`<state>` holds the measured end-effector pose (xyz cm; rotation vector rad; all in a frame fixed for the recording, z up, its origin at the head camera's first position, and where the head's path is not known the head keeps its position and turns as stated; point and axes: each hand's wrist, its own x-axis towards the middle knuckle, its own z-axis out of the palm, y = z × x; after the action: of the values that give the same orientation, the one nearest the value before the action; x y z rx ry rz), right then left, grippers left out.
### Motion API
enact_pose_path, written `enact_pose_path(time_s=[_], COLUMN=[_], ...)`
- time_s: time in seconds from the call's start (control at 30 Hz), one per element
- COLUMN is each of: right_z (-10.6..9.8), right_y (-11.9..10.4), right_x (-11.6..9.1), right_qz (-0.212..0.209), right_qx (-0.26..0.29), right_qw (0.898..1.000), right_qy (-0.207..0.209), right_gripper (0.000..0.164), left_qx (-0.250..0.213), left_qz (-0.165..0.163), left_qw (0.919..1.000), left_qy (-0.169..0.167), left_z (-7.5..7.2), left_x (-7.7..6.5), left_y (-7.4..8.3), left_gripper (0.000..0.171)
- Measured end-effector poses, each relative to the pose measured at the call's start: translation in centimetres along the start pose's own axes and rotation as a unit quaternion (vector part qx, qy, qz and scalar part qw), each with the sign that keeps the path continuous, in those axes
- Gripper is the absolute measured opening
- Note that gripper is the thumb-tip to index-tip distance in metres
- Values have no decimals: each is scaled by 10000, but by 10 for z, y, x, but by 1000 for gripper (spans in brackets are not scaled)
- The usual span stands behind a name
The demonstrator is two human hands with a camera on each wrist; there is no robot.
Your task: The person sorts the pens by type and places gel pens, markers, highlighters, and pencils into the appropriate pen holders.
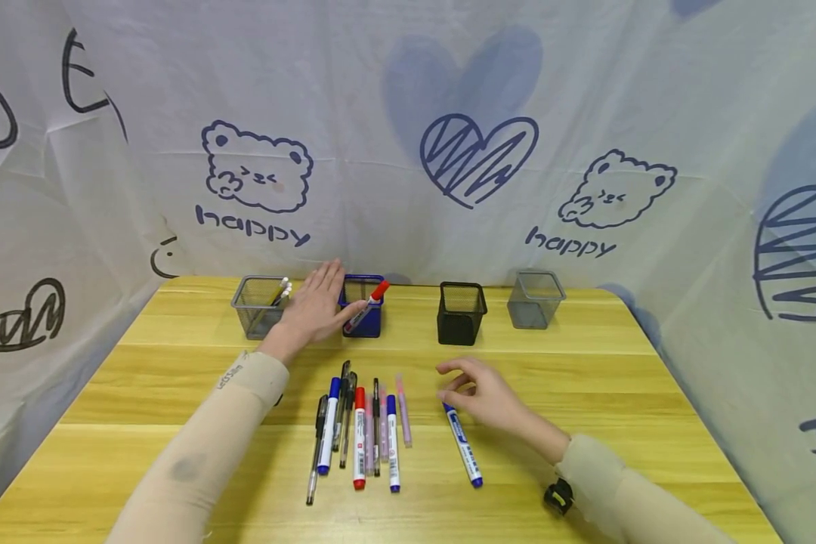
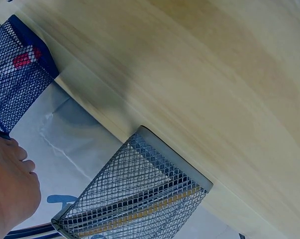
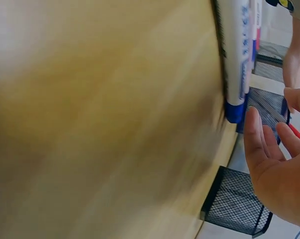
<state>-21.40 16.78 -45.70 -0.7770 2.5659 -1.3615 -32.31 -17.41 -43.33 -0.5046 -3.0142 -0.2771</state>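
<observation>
My left hand lies with straight fingers against the left side of a blue mesh pen holder, its thumb reaching toward the holder's front. A red-capped marker leans in that holder. To the left of this hand, a grey mesh holder contains several pens, seen through its wire in the left wrist view. My right hand hovers at the upper end of a blue marker lying apart on the table. Its fingers are loosely bent, with a gap to the thumb; whether a fingertip touches the marker, I cannot tell.
Left of the blue marker lie several pens and markers, among them a red marker, another blue marker and a pink pen. A black mesh holder and a second grey holder stand along the table's back edge, before a printed curtain.
</observation>
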Motion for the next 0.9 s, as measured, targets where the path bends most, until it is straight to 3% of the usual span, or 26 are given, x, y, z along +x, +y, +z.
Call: enact_pose_path(time_s=[0.57,0.9], right_z=[9,8], right_y=[8,6], right_x=[-12,-9], right_qz=[-148,28], right_qx=[-781,-972], right_qw=[9954,9927], right_qy=[-526,-719], right_gripper=[46,45], left_qx=[-24,-81], left_qz=[13,24], left_qw=[10000,9999], left_qy=[8,56], left_z=[2,3], left_x=[1,1], left_y=[-1,-3], left_gripper=[92,94])
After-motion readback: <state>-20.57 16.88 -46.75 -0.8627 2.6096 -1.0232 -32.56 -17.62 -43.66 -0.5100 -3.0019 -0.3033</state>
